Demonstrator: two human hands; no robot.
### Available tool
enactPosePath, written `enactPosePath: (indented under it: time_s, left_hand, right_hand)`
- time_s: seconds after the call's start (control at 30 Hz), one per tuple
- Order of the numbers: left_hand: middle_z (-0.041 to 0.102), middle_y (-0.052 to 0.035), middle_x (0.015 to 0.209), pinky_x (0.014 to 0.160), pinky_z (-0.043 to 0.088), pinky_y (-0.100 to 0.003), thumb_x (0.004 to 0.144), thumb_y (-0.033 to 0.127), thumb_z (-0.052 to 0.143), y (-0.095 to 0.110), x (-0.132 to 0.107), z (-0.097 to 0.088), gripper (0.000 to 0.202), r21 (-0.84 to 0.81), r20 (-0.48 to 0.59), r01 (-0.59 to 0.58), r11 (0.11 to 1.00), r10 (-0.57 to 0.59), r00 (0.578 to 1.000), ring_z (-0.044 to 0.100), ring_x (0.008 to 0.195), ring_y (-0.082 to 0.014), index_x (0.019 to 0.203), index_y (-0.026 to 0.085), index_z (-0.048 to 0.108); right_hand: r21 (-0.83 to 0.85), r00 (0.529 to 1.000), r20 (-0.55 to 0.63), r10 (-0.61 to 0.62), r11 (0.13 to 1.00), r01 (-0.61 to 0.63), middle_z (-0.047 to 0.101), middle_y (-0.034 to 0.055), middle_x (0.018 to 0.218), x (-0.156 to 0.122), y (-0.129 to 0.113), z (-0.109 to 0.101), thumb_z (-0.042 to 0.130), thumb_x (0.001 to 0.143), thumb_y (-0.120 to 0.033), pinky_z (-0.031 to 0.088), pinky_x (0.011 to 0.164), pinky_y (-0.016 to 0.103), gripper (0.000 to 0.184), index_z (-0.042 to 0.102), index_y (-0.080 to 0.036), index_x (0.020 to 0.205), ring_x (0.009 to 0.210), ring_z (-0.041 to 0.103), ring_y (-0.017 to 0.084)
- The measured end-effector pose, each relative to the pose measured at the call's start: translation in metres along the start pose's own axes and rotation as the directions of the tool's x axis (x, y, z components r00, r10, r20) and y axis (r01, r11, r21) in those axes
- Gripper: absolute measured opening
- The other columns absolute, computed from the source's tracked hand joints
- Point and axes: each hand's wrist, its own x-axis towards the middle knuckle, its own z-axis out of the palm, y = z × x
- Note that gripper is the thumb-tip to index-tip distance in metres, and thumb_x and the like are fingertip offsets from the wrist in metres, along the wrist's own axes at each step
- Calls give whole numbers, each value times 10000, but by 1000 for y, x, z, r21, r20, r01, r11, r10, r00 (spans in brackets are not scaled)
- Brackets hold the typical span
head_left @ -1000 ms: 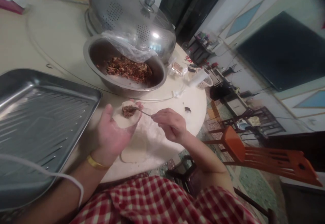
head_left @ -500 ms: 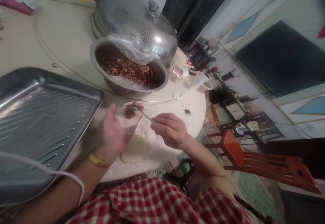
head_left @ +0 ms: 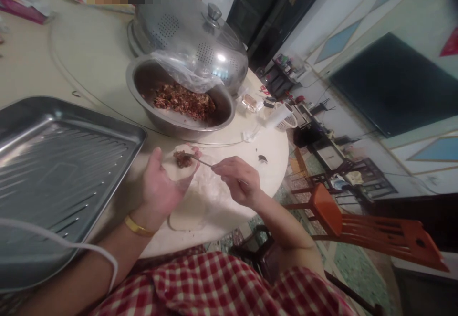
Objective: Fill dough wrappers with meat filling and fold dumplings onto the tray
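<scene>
My left hand (head_left: 159,187) lies palm up and cups a round dumpling wrapper (head_left: 176,170) with a lump of brown meat filling (head_left: 183,159) on it. My right hand (head_left: 236,178) pinches the handle of a thin metal utensil (head_left: 201,161), whose tip rests on the filling. A steel bowl (head_left: 150,75) just beyond holds more of the minced filling (head_left: 184,101). More flat wrappers (head_left: 188,213) lie on the table under my hands.
An empty steel tray (head_left: 60,158) sits at the left on the round table (head_left: 86,53). A perforated steel dome lid (head_left: 193,34) and plastic film stand behind the bowl. A white cable crosses my left forearm. An orange chair (head_left: 361,230) stands at the right.
The utensil tip has shifted slightly over the filling, spreading it on the wrapper. Both hands stay in nearly the same place.
</scene>
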Motion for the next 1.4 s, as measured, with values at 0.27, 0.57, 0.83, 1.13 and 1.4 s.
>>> enactPosePath:
  time_s: [0.27,0.57,0.83,1.13,1.4]
  left_hand:
    - [761,-174,1036,742,661,-364,1041,428,296,2,3,-4,530,-22,85,-33,999,35,996,757,955,-280,1281,85,621]
    - [747,-220,1100,739,666,-381,1028,432,315,2,2,-1,532,15,4,-32,999,32,999,753,1013,-318,1261,62,618]
    - [726,-261,1160,747,661,-383,1021,379,376,2,3,-7,542,-50,10,48,998,-48,999,751,1031,-327,1415,41,529]
    - [707,-280,1205,771,656,-367,1033,396,333,1,1,-7,568,25,45,60,998,-61,997,751,1036,-316,1445,42,500]
    - [717,-220,1207,746,659,-347,1008,447,376,-3,-5,-2,552,143,24,53,988,-57,998,720,1108,-311,1378,87,571]
  right_hand:
    - [126,963,-199,183,979,-160,762,19,891,18,9,-6,518,1028,-240,619,725,315,175,682,-272,1079,833,738,157]
    - [90,845,-172,506,863,-498,724,31,907,83,114,6,464,965,-668,602,813,328,481,624,-215,983,861,742,179]
    - [-398,792,124,598,761,-512,783,54,956,137,152,24,416,1061,-345,544,920,333,317,689,-185,1086,945,733,205]
    - [-415,791,178,585,773,-479,733,-27,671,152,203,47,489,1029,-413,557,817,188,436,711,-164,748,829,753,117]
    - [-282,889,-189,418,844,-456,775,14,1050,83,131,-45,367,955,-636,545,884,245,652,720,-134,1175,951,715,103]
